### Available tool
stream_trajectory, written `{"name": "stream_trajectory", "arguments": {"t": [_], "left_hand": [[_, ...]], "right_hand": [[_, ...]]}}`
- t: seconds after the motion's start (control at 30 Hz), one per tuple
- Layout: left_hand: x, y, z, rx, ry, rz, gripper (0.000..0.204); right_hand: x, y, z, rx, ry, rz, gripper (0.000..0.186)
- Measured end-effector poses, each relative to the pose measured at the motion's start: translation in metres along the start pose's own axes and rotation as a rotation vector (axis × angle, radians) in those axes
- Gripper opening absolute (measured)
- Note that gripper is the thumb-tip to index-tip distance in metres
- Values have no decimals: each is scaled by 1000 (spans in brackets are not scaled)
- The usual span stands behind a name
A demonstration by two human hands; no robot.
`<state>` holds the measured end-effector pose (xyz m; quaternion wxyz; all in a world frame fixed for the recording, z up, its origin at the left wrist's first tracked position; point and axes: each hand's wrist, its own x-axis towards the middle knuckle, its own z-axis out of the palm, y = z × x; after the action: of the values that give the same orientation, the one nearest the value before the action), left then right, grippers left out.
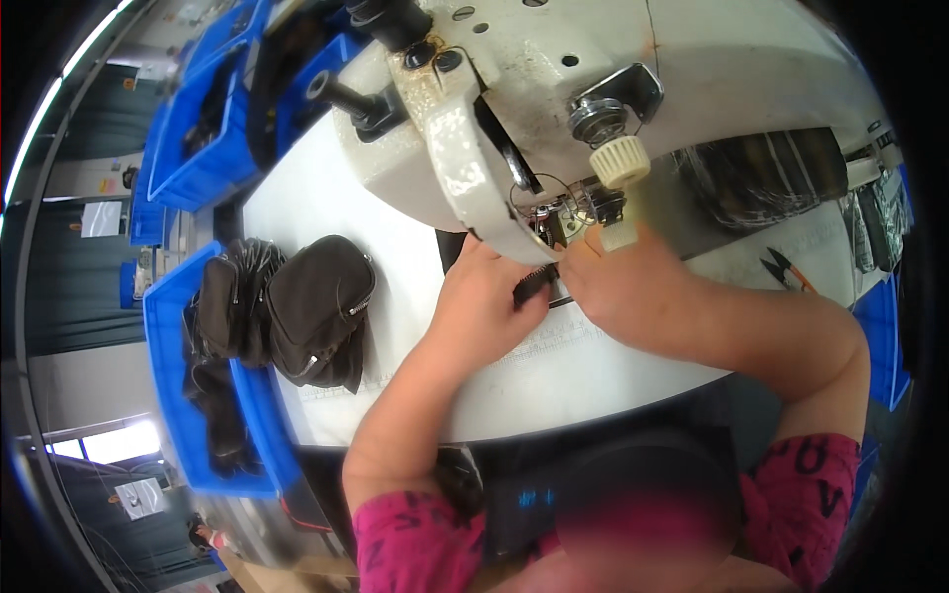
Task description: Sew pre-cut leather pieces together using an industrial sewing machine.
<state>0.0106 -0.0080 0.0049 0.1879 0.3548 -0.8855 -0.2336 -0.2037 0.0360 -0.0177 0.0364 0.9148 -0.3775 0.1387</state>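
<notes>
A white sewing machine [474, 168] with worn, chipped paint stands over a white worktable. Close to its needle area my left hand [491, 301] is closed on a dark ribbed strip [534, 285], which shows between thumb and fingers. Just right of it, under the cream tension knob [621, 161], my right hand [628, 282] is closed, with its fingertips by the needle area. Whatever it grips is hidden behind the fingers and machine parts. The two hands nearly touch. A dark piece also lies partly covered beside the left fingers.
Black zippered pouches [321, 301] are heaped at the table's left edge, beside a blue bin [183, 395]. More blue bins [203, 148] stand far left. Thread snips [788, 270] lie right of my right hand. A plastic-wrapped dark bundle [766, 178] lies behind them, on the white tabletop [573, 390].
</notes>
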Motion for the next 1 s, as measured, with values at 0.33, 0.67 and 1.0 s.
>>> {"name": "stream_trajectory", "arguments": {"t": [0.33,0.67,1.0], "left_hand": [[11,-1,15,461,295,277,40],[1,-1,14,315,151,157,30],[5,2,9,291,84,130,24]], "right_hand": [[0,-2,-6,-26,-10,-57,9],[-2,-7,-6,-34,-11,-65,13],[-2,-9,-6,-75,22,-64,12]]}}
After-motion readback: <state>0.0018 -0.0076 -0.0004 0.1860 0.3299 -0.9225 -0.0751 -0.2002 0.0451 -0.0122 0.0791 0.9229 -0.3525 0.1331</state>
